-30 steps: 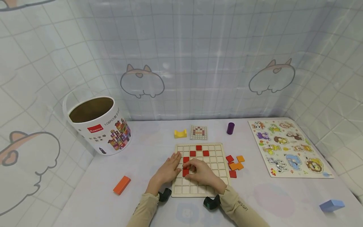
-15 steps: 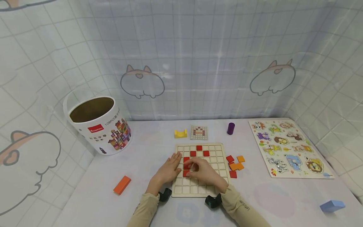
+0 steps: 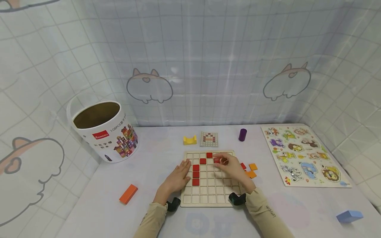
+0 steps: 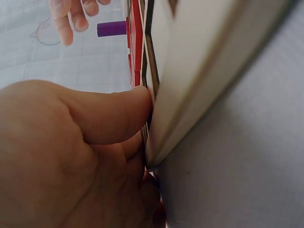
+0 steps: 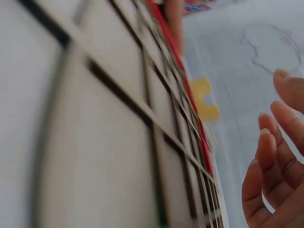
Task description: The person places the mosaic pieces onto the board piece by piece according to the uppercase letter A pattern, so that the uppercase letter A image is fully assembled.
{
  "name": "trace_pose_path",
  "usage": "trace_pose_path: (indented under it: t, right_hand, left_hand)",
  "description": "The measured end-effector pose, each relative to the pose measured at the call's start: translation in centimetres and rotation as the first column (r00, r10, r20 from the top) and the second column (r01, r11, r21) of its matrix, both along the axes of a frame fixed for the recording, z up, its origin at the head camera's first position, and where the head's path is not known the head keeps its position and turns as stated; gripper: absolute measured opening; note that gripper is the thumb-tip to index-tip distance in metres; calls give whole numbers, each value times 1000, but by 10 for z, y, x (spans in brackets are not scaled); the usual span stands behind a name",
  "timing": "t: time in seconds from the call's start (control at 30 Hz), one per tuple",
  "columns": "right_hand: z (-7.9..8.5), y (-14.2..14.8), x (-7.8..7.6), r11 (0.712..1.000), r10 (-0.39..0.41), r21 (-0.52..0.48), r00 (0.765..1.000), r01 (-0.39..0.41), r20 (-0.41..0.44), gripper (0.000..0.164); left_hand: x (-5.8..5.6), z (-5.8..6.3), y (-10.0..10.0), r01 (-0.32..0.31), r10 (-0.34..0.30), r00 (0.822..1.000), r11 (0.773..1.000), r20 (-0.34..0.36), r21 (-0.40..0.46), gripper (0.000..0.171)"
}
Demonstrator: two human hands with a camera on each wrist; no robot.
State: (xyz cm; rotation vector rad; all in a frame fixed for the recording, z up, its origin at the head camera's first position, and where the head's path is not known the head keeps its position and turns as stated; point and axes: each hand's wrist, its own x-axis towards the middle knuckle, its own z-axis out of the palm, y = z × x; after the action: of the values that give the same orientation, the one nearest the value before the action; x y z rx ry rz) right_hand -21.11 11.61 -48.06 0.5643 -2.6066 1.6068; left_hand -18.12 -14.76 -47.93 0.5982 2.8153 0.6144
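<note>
A wooden grid board (image 3: 208, 199) lies in the middle of the table, with several red square tiles (image 3: 195, 174) set in its cells. My left hand (image 3: 176, 178) rests flat along the board's left edge; in the left wrist view the thumb (image 4: 118, 114) touches the board's side. Over the upper right of the board hovers my right hand (image 3: 233, 168), its fingertips beside a red tile (image 3: 216, 160) in the grid. The right wrist view shows the thumb (image 5: 289, 88) apart from the bent fingers, and nothing held between them is visible.
Loose orange tiles (image 3: 251, 174) and red tiles lie right of the board. Behind it are a pattern card (image 3: 209, 139), a yellow block (image 3: 190, 140) and a purple cylinder (image 3: 242, 135). A bucket (image 3: 104, 140), an animal puzzle (image 3: 303, 155), an orange block (image 3: 128, 194) and a blue block (image 3: 349, 216) stand farther out.
My right hand has moved from the left column of red tiles up and right across the board. That column is now uncovered, with three red tiles in it. The left hand stays put.
</note>
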Motion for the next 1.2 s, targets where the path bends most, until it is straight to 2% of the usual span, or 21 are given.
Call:
trace_pose_path:
  t: [0.2,0.43,0.63,0.7,0.8,0.93,1.2]
  right_hand:
    - [0,31,-7,996,-72,-55,997,74,27,33]
    - [-6,70,-12,981,-191,-13,981,192,25,33]
    - [-16,101,-12,964,-264,3,953,266,147,43]
    - [-19,108,-12,966,-257,20,950,258,175,45]
    - [-22,113,-11,976,-215,63,962,207,167,44]
    - [-24,117,-6,986,-129,120,985,116,111,36]
    - [-26,115,-6,971,-5,240,1000,7,-10,28]
  left_hand:
    - [0,1,1,-1,1,1000,1000,-2,4,61]
    - [0,3,3,1,-1,1000,1000,2,-6,61]
    - [0,5,3,6,-6,1000,1000,6,-3,61]
    - [-1,4,2,8,-8,1000,1000,6,-10,61]
    - [-2,4,2,11,-11,1000,1000,10,-15,62]
    - [-1,4,1,10,-10,1000,1000,8,-12,61]
    - [2,2,1,-1,1,1000,1000,-3,16,61]
